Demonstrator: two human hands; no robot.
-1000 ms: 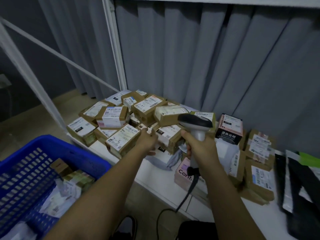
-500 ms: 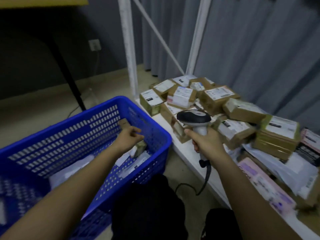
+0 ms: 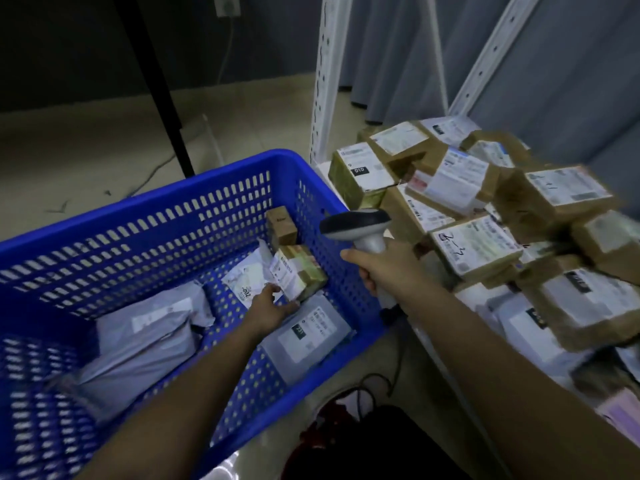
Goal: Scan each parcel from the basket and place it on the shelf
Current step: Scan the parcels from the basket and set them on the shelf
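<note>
A blue plastic basket (image 3: 207, 178) stands on the floor at the left. Inside it lie a taped cardboard box (image 3: 303, 268) with a white label, a small brown box (image 3: 282, 225), a grey mailer (image 3: 308, 332) and white bags (image 3: 145, 337). My left hand (image 3: 272, 308) reaches into the basket. Its thumb touches the taped box's label and its straight fingers lie along the box's near edge. My right hand (image 3: 382, 268) grips the handle of a grey barcode scanner (image 3: 356, 225), held over the basket's right rim. The low white shelf (image 3: 427, 341) at the right carries several labelled parcels (image 3: 460, 181).
White perforated shelf uprights (image 3: 323, 81) rise behind the basket, with grey curtains behind them. A black table leg (image 3: 162, 98) stands on the tiled floor at the back left. The scanner's cable (image 3: 377, 384) hangs to the floor beside something dark (image 3: 374, 441).
My left hand left the parcels on the shelf, swung left over the basket and went down to the taped box. The view turned left and down. The scanner stayed in my right hand.
</note>
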